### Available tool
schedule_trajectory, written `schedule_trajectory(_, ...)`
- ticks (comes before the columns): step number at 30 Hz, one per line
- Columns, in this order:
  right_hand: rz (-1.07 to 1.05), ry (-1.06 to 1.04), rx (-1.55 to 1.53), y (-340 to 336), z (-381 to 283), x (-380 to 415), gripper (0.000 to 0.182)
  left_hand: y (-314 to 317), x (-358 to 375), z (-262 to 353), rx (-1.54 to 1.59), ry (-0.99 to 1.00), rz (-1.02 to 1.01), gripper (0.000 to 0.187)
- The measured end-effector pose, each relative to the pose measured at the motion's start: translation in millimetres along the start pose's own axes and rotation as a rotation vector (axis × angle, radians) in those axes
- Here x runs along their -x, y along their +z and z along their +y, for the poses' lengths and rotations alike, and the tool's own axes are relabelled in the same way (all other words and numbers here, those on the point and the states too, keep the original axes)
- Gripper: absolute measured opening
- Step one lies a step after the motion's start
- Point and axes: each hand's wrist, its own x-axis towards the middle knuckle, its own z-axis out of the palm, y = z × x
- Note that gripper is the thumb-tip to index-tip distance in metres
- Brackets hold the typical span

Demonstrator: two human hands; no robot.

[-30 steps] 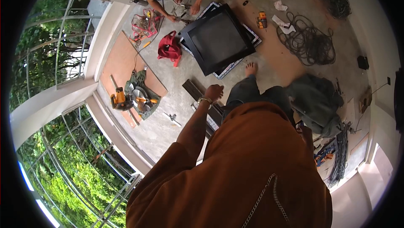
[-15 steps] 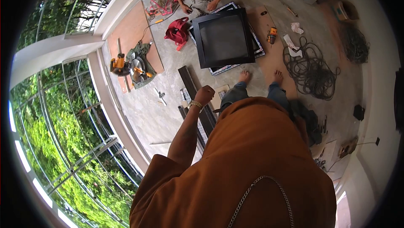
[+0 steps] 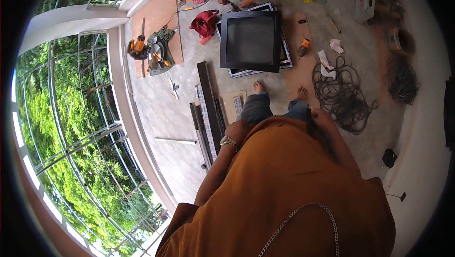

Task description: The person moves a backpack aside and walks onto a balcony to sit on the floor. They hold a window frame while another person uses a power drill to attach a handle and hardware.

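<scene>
My left hand (image 3: pixel 238 131), with a metal-banded watch (image 3: pixel 228 143) at the wrist, is at my waist against the brown shirt (image 3: pixel 294 176); its fingers are hidden at the shirt's edge. On the other side, my right hand (image 3: pixel 323 120) is at my hip, fingers curled in beside a narrow dark strip (image 3: pixel 310 120). I cannot tell what the right hand grips. Below are my jeans (image 3: pixel 256 107) and bare feet. Just ahead on the floor, a dark framed panel (image 3: pixel 250 41) lies on other frames.
Dark metal profiles (image 3: pixel 208 110) lie left of my legs, a coiled cable (image 3: pixel 343 98) right. A cordless drill (image 3: pixel 304 47), red bag (image 3: pixel 204 23) and circular saw (image 3: pixel 137 48) are farther out. Another person's hands (image 3: pixel 246 2) work beyond the panel. Window openings (image 3: pixel 118 67) line the left side.
My left hand has drawn back to my waist from over the profiles. My right hand has come into view at my hip. The view has shifted, showing more of the right-hand floor.
</scene>
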Motion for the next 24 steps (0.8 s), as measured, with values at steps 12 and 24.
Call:
schedule_trajectory(12,0.116,0.178,0.163,1,-20,-6,0.022,20,6,-49,0.383,0.299,-0.001,0.024)
schedule_trajectory(24,-0.416,0.337,0.009,3,-58,8,0.033,14,-61,-113,0.305,0.439,-0.577,0.026)
